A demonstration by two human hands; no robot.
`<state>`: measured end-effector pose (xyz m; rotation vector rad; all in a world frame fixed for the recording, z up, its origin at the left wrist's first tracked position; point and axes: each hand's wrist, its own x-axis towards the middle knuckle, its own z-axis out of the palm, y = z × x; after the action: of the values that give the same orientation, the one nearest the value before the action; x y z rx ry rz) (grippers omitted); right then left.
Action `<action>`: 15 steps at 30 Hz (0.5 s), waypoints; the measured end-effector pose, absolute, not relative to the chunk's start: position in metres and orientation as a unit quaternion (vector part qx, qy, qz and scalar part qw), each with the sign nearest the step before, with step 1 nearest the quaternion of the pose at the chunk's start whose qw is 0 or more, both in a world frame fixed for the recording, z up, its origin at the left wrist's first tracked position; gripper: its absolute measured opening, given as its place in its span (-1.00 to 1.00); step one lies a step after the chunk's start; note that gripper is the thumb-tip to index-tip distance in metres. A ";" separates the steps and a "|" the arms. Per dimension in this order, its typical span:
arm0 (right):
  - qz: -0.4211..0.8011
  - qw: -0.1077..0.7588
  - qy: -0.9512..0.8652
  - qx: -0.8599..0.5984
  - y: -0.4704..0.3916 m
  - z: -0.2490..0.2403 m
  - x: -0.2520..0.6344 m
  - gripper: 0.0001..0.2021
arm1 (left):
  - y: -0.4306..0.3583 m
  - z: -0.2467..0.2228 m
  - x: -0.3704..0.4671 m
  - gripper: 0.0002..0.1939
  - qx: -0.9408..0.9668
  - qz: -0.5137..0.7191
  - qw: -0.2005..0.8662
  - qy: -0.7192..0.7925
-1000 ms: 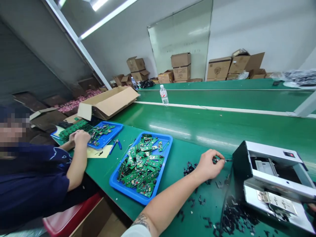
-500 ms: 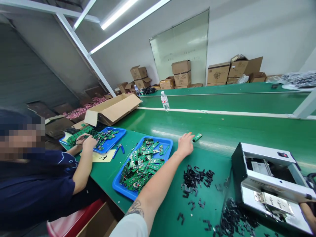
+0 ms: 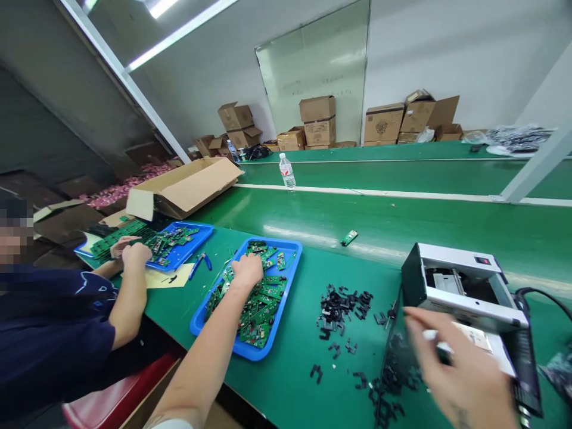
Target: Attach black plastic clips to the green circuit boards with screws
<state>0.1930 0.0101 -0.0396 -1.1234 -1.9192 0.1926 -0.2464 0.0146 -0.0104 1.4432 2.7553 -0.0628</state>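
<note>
My left hand (image 3: 248,271) is over the blue tray (image 3: 292,262) of green circuit boards (image 3: 259,316), fingers bent down among the boards; whether it grips one is hidden. My right hand (image 3: 465,363), blurred, is raised in front of the white and black machine (image 3: 456,254), thumb and fingers around a small pale and dark item I cannot make out. A single green board (image 3: 349,238) lies on the green table beyond the tray. Small black clips (image 3: 339,307) are heaped between the tray and the machine, with more scattered nearer me.
At the left, a person (image 3: 67,333) handles boards by a second blue tray (image 3: 203,235). Blue pliers (image 3: 199,266) lie between the trays. A large open carton (image 3: 192,187) and a water bottle (image 3: 286,171) stand farther back. A cable (image 3: 543,293) runs behind the machine.
My left hand has moved from beside the lone board back to the tray. My right hand has come up into view before the machine. The view has shifted rightward.
</note>
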 end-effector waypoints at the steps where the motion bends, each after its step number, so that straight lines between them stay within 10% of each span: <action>1: 0.087 0.384 -0.818 -0.419 0.006 -0.044 0.170 -0.75 | 0.015 -0.009 -0.244 -0.63 0.463 -0.014 0.015 0.886; 15: 0.120 0.193 -0.878 -0.422 0.001 -0.101 0.083 -0.91 | 0.047 -0.005 -0.127 -0.89 0.563 0.371 0.238 0.699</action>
<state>0.0828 0.0008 -0.1009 -1.1832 -2.4636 0.3373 -0.1271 0.0470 -0.0047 1.5417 1.9158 1.0163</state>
